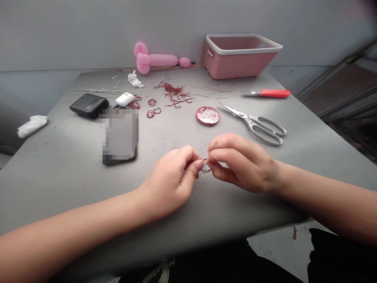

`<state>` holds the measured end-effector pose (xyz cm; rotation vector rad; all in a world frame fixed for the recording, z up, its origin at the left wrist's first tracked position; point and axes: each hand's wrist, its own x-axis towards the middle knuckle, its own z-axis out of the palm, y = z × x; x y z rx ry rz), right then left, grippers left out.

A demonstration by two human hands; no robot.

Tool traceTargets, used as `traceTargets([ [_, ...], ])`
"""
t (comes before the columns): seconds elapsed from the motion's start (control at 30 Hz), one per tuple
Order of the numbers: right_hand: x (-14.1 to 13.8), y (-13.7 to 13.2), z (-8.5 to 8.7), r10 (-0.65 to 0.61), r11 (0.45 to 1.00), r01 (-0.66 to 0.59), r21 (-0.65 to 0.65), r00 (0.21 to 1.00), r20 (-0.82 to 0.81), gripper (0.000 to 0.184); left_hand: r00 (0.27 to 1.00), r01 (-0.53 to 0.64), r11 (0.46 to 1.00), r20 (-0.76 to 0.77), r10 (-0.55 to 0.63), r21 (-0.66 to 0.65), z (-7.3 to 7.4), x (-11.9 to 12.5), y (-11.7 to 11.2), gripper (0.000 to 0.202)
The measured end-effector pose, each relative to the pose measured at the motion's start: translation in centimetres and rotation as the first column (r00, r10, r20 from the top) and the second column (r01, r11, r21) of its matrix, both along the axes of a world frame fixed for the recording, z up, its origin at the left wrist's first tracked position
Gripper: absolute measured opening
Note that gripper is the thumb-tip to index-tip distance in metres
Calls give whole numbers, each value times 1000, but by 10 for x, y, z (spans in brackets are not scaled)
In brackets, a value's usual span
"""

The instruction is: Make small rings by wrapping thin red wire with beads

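Observation:
Between my two hands is a small dark-red cord loop (209,170) with what looks like a pale bead (204,171) on it. My left hand (179,177) pinches one side of the cord between thumb and forefinger. On the other side, my right hand (240,163) has its fingertips closed on the cord. Just beyond them lies a round red-rimmed dish (207,116) of pale and pink beads. Open-bladed or not I cannot tell, but grey-handled scissors (250,122) rest near my right hand. Further back sits a tangle of cut red cords (173,90).
Several finished-looking cord rings (152,102) lie left of the tangle. A black phone-like slab (120,160), a black box (89,105) and a white earphone case (125,99) are at left. A red cutter (273,93), a pink basket (235,65) and a pink balloon (161,60) stand farther back.

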<state>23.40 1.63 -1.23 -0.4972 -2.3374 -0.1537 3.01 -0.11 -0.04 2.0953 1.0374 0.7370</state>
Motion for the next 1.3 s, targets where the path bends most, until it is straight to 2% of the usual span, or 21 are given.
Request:
traceTargets([
  [0.1, -5, 1, -3, -98, 969, 72, -236, 990, -100, 7, 999, 12, 1000, -29, -12, 8, 0, 0, 0, 19],
  [0.17, -7, 2, -3, -181, 908, 154, -389, 983, -34, 12, 998, 15, 1000, -53, -16, -11, -1, 0, 0, 20],
  [0.23, -8, 3, -1, -188, 863, 214, -457, 977, 102, 20, 997, 11, 999, -78, -14, -37, -3, 0, 0, 21],
  [0.27, -7, 3, 0, -168, 861, 216, -460, 975, 144, 20, 996, 10, 999, -90, -14, -46, -5, 0, 1, 21],
  [0.33, -3, 4, 2, -97, 895, 152, -419, 984, 150, 14, 994, 16, 999, -111, -21, -45, -8, 0, 1, 22],
  [0.43, 3, 4, 3, -7, 977, 30, -210, 994, 108, 7, 990, 37, 999, -135, -40, -23, -12, 0, 1, 23],
  [0.5, 2, 2, 2, 5, 993, 3, -118, 998, 64, 12, 989, 57, 998, -136, -56, -1, -13, 1, 0, 22],
  [0.53, 1, 0, 2, -27, 990, 28, -136, 1000, 7, 14, 989, 71, 997, -129, -68, 19, -13, 1, -1, 22],
  [0.6, -4, -2, 1, -140, 947, 99, -306, 984, -115, 16, 991, 91, 992, -104, -82, 84, -13, 1, -2, 20],
  [0.67, -8, -4, 3, -255, 838, 117, -533, 948, -193, 22, 993, 93, 983, -90, -80, 156, -13, 1, -3, 18],
  [0.73, -9, -3, 6, -294, 723, 44, -689, 923, -250, 30, 993, 87, 978, -97, -69, 192, -14, 1, -4, 18],
  [0.8, -9, -1, 10, -291, 639, -57, -767, 905, -309, 32, 993, 81, 978, -100, -63, 194, -14, 0, -5, 18],
  [0.9, -6, 1, 15, -270, 549, -137, -825, 905, -330, 29, 994, 79, 978, -85, -64, 193, -14, 0, -6, 18],
  [1.0, -4, 2, 17, -234, 527, -144, -838, 923, -306, 28, 996, 68, 978, -68, -55, 198, -14, 1, -5, 17],
  [1.1, -3, 4, 15, -180, 546, -146, -825, 941, -286, 24, 997, 55, 978, -58, -44, 203, -14, 0, -5, 16],
  [1.3, 0, 7, 12, -29, 561, -233, -794, 953, -300, 11, 998, 47, 974, -38, -40, 221, -13, 0, -6, 16],
])
